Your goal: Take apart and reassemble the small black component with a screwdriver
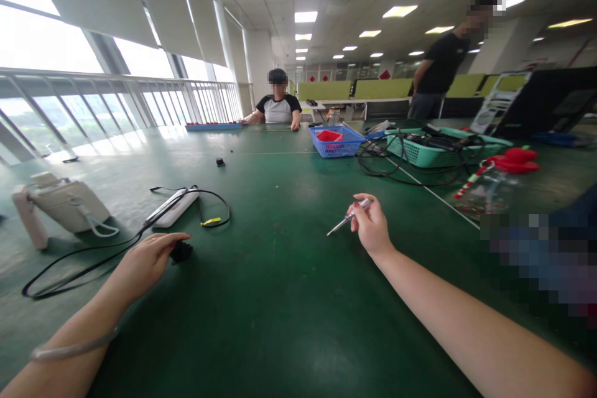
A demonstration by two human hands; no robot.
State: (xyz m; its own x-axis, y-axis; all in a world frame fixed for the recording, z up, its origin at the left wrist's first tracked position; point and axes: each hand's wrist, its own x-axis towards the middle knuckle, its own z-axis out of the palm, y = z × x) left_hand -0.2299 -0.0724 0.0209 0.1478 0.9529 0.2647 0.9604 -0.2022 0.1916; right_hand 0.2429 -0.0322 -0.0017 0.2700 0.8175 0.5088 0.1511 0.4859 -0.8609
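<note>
My right hand (372, 227) is closed around a slim screwdriver (344, 222) with a clear handle. Its metal tip points down and left, just over the green table. Low on the left, my left hand (147, 263) has its fingers on a small black object (182, 251) close to the tabletop; the palm side is hidden, and I cannot make out what the object is. Just beyond that hand lies a white power bank (176, 206) with a black cable (219, 196) that loops across the table and carries a yellow tag.
A beige pouch (74, 205) stands at the left. Toward the back are a small black block (221, 162), a blue basket (336, 146) and a green basket (422, 152) with cables. A red-lidded bottle (497, 186) is at the right. One person (278, 109) sits opposite; another (438, 68) stands behind.
</note>
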